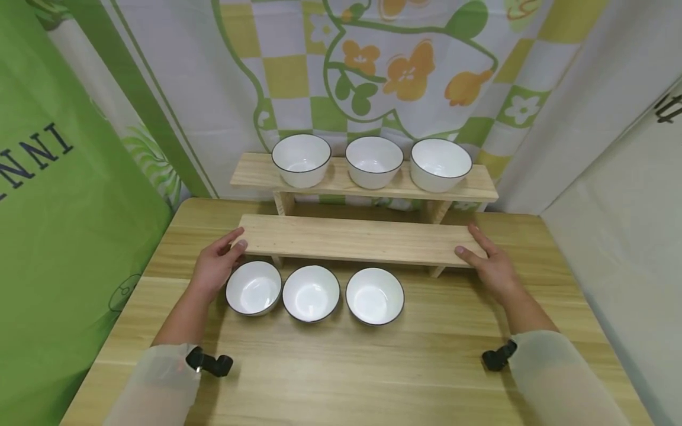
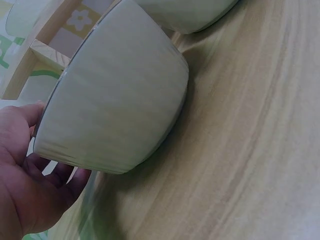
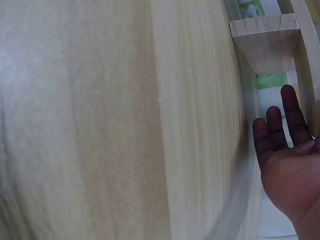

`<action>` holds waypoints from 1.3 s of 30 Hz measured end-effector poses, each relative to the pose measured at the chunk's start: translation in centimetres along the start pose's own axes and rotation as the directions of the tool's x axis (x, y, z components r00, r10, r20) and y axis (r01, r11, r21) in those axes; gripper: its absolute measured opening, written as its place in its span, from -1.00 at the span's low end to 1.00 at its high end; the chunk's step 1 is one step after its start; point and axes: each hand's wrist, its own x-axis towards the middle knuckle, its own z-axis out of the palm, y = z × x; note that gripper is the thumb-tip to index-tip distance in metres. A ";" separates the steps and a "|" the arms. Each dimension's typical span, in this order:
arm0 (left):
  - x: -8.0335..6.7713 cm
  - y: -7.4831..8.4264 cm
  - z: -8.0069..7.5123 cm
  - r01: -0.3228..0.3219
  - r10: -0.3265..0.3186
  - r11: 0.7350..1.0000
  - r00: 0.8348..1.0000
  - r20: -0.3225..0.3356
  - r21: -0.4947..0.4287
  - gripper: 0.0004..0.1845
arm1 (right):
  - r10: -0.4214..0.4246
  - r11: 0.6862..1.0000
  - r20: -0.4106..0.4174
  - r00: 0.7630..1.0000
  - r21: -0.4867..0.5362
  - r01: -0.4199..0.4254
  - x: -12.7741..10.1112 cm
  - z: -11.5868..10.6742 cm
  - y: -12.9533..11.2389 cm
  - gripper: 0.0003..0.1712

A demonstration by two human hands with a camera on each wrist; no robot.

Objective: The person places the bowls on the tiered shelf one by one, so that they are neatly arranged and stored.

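Observation:
A two-tier wooden shelf (image 1: 351, 238) stands at the back of the table, its lower board between my two hands. My left hand (image 1: 215, 266) holds the left end of that board, thumb over its top edge. At the opposite end, my right hand (image 1: 492, 266) grips the board with thumb on top; three of its fingers (image 3: 274, 127) extend below in the right wrist view. Close by my left hand sits a white bowl (image 1: 254, 288) with a dark rim, large in the left wrist view. Two like bowls, a middle one (image 1: 311, 294) and a right one (image 1: 375, 296), stand beside it.
Three more white bowls, left (image 1: 301, 160), middle (image 1: 374, 161) and right (image 1: 440, 164), stand on the upper board (image 1: 250, 170). A patterned curtain (image 1: 288, 77) hangs right behind the shelf. Green cloth (image 1: 64, 195) borders the wooden table (image 1: 362, 373) on the left, a pale wall (image 1: 623, 177) on the right.

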 end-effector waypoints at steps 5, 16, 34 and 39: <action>-0.7 -0.4 -0.2 0.003 -0.003 1.000 1.000 0.015 -0.008 -0.21 | 0.002 1.000 0.002 1.000 0.002 -0.002 0.0 0.0 0.1 0.06; -3.7 -1.2 -0.6 -0.061 0.059 0.998 0.996 0.074 0.020 -0.05 | 0.025 1.000 -0.004 1.000 0.010 -0.025 -0.3 0.0 -0.1 0.09; -6.6 -3.1 -0.1 -0.264 0.229 0.957 0.942 0.246 0.123 0.39 | 0.024 0.998 -0.009 1.000 0.055 -0.024 -0.4 0.2 0.1 0.08; -7.2 -3.1 0.2 -0.280 0.234 0.943 0.942 0.241 0.178 0.43 | 0.019 0.998 -0.011 1.000 0.056 -0.018 -0.4 0.2 0.0 0.09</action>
